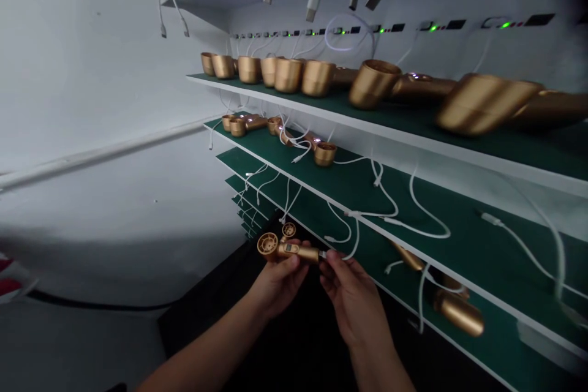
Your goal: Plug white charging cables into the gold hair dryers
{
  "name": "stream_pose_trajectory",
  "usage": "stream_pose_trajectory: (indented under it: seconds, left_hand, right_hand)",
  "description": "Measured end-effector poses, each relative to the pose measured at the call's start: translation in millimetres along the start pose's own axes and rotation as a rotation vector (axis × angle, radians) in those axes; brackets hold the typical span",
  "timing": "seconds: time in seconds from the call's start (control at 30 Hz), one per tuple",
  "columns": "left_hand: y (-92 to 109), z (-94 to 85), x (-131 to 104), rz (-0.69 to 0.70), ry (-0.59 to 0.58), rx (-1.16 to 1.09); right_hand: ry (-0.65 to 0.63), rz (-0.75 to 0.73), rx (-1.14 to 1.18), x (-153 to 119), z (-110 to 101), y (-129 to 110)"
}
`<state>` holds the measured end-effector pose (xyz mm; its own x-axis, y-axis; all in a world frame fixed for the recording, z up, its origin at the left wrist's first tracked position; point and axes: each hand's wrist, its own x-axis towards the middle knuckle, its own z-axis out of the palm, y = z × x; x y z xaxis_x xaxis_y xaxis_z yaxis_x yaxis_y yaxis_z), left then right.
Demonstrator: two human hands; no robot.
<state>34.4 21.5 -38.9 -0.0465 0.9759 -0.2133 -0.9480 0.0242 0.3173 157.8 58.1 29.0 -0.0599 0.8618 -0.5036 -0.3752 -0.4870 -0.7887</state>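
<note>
My left hand (282, 282) is closed round the handle of a gold handheld device (301, 252), which looks like a small fan. It has a round spoked head (267, 244) at its left end and a small dark display on the handle. A second, smaller spoked round piece (288, 231) shows just behind; whether it belongs to the same device I cannot tell. Pinched in my right hand (349, 288) is the white plug of a charging cable (353, 249), at the handle's right end. How far the plug sits in the handle is hidden by my fingers.
Green-topped shelves (395, 190) with white edges run along the right. Several gold devices (288, 76) line the upper shelf, before sockets with green lights (433, 27). Loose white cables (427, 229) lie on and hang off the shelves. A white wall (92, 73) stands at left.
</note>
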Motion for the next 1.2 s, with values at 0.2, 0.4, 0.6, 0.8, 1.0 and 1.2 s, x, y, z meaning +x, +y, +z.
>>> stream_pose_trajectory:
  seconds: [0.2, 0.4, 0.6, 0.8, 1.0, 1.2]
  left_hand:
    - [2, -2.2, 2, 0.022, -0.087, 0.007]
    - [4, -5.3, 5, 0.062, -0.165, 0.06]
    - [-2, -2.0, 7, 0.018, -0.175, -0.067]
    - [-4, -2.3, 7, -0.021, -0.158, -0.108]
    - [-1, -4.1, 7, 0.015, -0.19, -0.016]
    - [6, 0.5, 5, 0.079, -0.197, 0.167]
  right_hand:
    - [0.004, -0.082, -0.078, -2, 1, 0]
    - [-0.043, -0.084, -0.1, -4, 3, -3]
    - [-0.076, -0.046, 0.017, -11, 11, -6]
    - [-0.07, -0.052, 0.038, -15, 14, -6]
    - [-0.025, -0.106, -0.051, -14, 10, -5]
    - [-0.03, -0.181, -0.31, -8, -3, -10]
